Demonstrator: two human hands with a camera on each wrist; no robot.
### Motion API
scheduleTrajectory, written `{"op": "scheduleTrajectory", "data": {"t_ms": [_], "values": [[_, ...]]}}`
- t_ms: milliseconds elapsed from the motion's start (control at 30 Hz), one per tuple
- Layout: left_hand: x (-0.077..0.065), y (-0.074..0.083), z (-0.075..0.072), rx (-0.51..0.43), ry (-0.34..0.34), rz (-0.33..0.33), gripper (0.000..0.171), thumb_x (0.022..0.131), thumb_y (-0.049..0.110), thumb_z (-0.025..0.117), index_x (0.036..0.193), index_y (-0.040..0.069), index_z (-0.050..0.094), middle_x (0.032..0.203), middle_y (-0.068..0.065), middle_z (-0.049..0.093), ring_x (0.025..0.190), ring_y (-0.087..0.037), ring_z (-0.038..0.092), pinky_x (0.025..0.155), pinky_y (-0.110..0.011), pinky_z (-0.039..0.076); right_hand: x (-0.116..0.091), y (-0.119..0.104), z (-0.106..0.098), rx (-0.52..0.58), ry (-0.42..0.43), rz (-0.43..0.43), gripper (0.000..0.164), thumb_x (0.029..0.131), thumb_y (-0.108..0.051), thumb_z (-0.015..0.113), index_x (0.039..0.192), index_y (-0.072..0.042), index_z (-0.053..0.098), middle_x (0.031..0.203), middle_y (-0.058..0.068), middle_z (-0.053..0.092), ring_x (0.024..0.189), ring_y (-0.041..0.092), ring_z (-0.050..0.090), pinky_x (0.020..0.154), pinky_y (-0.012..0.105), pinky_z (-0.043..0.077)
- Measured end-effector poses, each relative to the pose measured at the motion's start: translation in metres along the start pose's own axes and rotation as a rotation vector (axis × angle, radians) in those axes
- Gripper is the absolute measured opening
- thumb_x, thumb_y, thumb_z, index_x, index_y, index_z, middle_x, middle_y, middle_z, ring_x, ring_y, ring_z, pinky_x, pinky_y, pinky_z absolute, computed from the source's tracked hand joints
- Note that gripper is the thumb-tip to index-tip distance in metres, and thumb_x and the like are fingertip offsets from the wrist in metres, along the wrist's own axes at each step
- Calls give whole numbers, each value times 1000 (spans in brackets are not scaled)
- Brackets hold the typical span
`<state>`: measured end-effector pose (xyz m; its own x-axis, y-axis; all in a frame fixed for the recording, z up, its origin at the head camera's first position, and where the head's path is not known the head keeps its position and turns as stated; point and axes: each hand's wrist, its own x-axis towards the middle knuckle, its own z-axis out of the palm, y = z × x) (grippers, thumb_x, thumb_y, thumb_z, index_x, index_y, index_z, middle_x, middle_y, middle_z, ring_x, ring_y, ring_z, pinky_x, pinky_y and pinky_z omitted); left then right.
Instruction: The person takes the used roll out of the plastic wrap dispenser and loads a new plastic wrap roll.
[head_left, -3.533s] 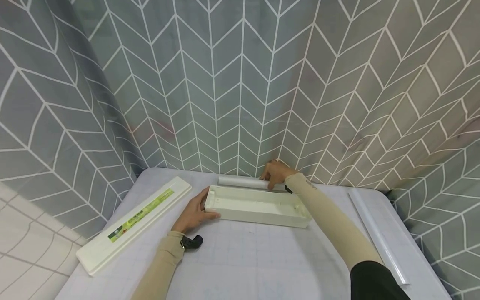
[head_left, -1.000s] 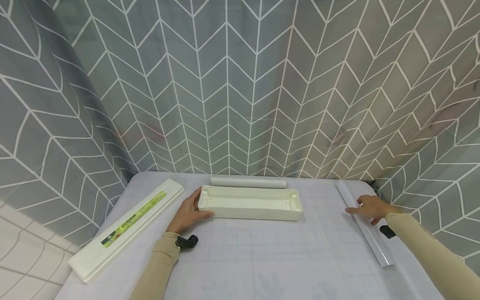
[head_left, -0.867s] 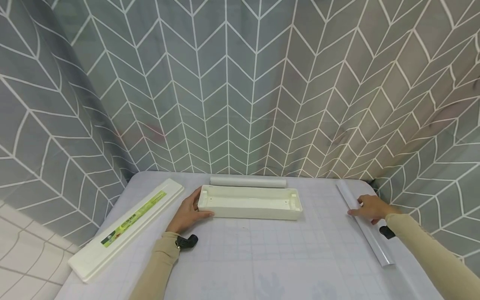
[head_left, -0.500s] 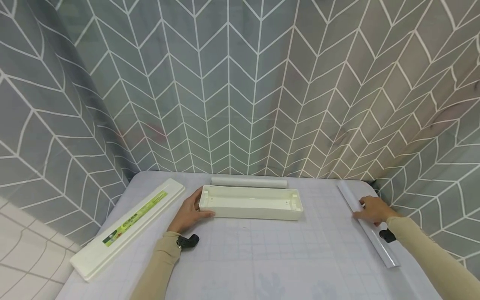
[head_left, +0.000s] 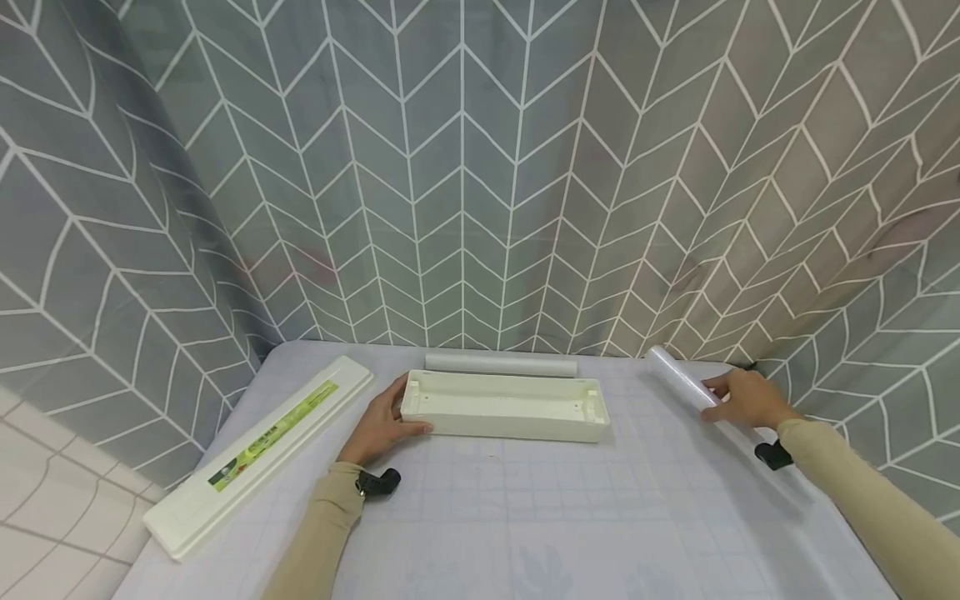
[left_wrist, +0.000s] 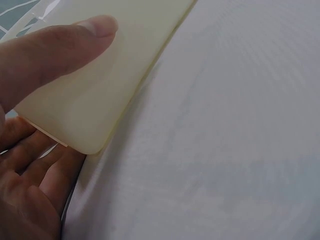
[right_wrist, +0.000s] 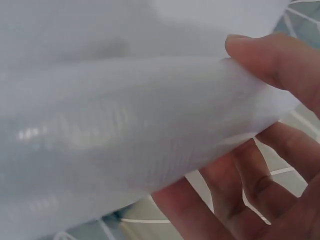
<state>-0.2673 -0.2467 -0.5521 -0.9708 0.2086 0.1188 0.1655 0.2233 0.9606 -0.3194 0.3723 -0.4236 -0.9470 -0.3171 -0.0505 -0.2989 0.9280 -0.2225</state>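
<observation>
My left hand (head_left: 381, 423) holds the left end of an off-white, long plastic box (head_left: 506, 425), which lies uncovered on the table. In the left wrist view, the thumb (left_wrist: 75, 47) lies on the box's front wall and the other fingers are at its end. At the right, my right hand (head_left: 742, 400) grips a shiny, translucent roll of plastic wrap (head_left: 678, 375), tilted and raised off the table. The right wrist view has the thumb (right_wrist: 270, 55) on one side of the roll and fingers (right_wrist: 185, 205) on the other; the hand hides its near part in the head view.
A long white lid (head_left: 262, 458) with a green label lies slanted at the left. Behind the box, a second pale roll (head_left: 501, 364) lies along the back of the table. A patterned grey curtain (head_left: 480, 167) hangs behind and around the white-covered table (head_left: 525, 517).
My right hand has gone from the back roll to the right-hand roll of plastic wrap, gripped it and lifted it off the table. My left hand stays at the box's left end.
</observation>
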Motion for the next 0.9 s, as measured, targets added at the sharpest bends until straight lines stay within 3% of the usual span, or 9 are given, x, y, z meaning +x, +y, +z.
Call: {"op": "scheduleTrajectory", "data": {"t_ms": [267,500,733,900], "values": [[1,-1,-1,-14,-2,12,116,79,14,95,168,2,22,170,-22,33,152,-40,43,115,-38,48,18,-44,-25,24,10,-28,65,74,-31,94,128,-1,75,111,19,79,82,20,68,61,34,49],[1,-1,0,1,-4,10,115,81,15,94,169,3,21,170,-22,33,151,-40,45,114,-38,50,34,-84,-37,-8,45,-125,63,73,-31,96,127,-6,78,109,15,80,80,20,70,60,32,47],[-1,4,1,36,15,-7,115,81,13,94,168,3,21,169,-22,35,149,-40,48,113,-38,51,53,-123,-31,-2,42,-218,61,71,-27,96,127,-11,79,95,6,80,74,11,67,59,31,47],[-1,5,0,52,15,-11,115,80,14,95,168,2,22,169,-23,36,147,-41,50,113,-37,52,70,-156,-23,1,38,-302,57,73,-21,94,128,-12,79,109,9,81,81,18,73,62,33,51]]}}
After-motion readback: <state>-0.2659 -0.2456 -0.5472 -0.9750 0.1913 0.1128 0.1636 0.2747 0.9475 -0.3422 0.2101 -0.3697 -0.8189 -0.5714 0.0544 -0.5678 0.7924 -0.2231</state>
